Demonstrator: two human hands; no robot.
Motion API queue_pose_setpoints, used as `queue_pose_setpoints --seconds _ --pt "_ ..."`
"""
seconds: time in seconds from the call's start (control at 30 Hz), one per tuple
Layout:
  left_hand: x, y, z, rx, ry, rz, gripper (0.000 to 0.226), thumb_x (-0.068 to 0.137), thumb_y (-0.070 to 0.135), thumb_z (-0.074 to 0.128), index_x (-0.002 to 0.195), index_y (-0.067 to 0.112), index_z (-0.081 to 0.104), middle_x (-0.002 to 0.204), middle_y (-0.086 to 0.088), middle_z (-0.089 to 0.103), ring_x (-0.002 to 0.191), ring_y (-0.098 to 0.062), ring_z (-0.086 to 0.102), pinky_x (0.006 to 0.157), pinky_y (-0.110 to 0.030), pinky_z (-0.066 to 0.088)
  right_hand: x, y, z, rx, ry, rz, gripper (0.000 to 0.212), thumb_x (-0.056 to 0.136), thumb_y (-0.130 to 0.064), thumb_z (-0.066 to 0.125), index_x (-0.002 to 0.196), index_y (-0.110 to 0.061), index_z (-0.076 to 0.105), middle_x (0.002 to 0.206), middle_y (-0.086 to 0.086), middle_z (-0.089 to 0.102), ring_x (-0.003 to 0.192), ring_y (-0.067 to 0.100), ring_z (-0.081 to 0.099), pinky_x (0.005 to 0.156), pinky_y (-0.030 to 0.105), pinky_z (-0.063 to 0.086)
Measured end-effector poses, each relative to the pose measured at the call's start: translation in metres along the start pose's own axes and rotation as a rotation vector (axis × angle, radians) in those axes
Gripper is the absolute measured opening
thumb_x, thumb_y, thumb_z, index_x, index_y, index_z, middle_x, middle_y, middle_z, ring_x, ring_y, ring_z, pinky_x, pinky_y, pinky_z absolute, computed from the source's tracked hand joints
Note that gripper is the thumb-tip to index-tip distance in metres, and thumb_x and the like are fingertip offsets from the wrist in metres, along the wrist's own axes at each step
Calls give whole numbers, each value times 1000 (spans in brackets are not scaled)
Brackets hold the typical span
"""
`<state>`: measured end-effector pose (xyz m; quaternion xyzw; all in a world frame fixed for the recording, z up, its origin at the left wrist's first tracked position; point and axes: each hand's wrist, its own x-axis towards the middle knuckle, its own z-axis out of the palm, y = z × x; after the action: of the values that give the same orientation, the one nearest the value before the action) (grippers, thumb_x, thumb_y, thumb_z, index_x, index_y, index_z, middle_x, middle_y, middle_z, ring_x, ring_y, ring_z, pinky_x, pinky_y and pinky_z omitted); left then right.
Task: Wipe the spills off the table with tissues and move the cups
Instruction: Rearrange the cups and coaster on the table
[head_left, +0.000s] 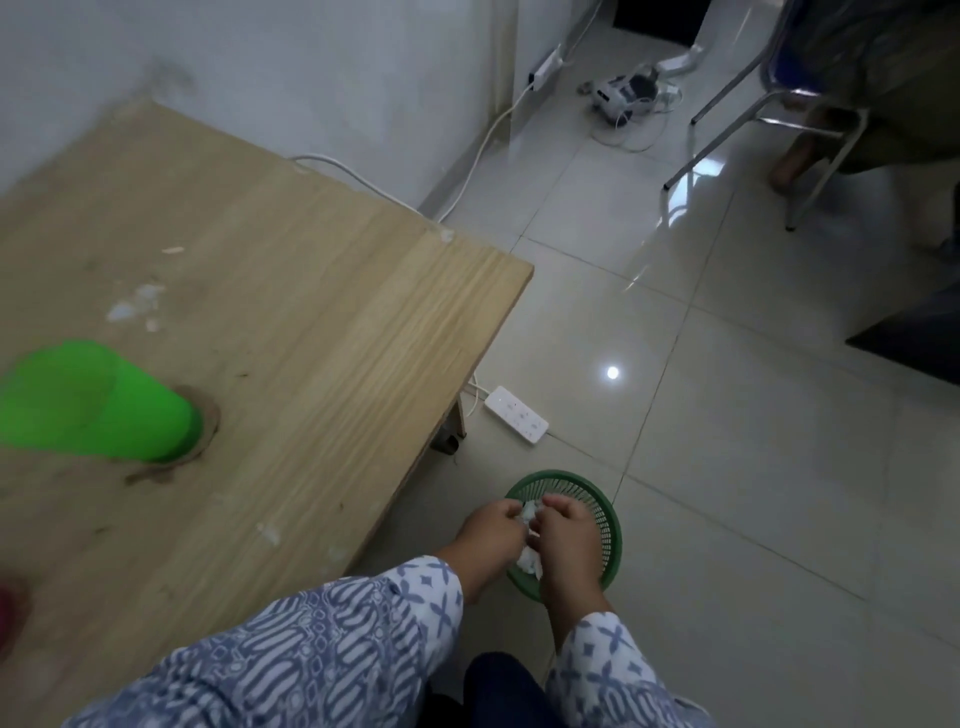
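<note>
Tissue (529, 513) white, crumpled, between left hand (491, 530), right hand (563, 540), over basket (609, 525)

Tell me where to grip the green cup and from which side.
Probably grip the green cup round its side wall, below the wider rim, from the near side; it stands upright, base in a brown spill, so lift straight up.

Plain room, a home or small office: tiled floor (727, 467), wooden bench (311, 312) left of the left hand (493, 530), power strip (516, 414) and metal-legged chair (753, 119) beyond it.
</note>
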<state>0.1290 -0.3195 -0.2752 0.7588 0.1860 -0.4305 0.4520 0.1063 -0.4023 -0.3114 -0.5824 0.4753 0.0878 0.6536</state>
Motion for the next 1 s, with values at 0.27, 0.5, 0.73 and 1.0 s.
queue_pose_setpoints --seconds 0.27,0.5,0.73,1.0 --pt "-95 56 -60 -318 83 255 29 92 2 42 111 12 61 95 -4 67 79 -9 60 47 -8 40 -101 -100 28 33 -139 -378 17 84 1 52 93 -8 63 88 10 66 76 18 62 54 22 47" --pt "-168 48 -132 -421 322 378 19 91 0 43 99 9 58 78 0 59 60 -5 53 44 -9 37 -187 -127 76 -51 -392 -542 15 84 2 53 86 -10 62 83 13 66 72 22 61 56 27 49" --pt "-227 0 -184 -518 443 365 22 92 -1 38 89 13 54 74 -1 56 57 -6 51 40 -8 36 -250 -109 119 -232 -633 -706 15 84 8 53 82 -5 62 81 20 64 58 14 61 47 19 49" --pt "-293 -48 -216 -707 667 475 21 92 -2 42 93 12 58 78 1 60 58 2 56 47 -6 38 -319 -98 159 -309 -850 -891 26 83 8 53 77 -16 62 78 14 65 65 19 59 52 19 50"
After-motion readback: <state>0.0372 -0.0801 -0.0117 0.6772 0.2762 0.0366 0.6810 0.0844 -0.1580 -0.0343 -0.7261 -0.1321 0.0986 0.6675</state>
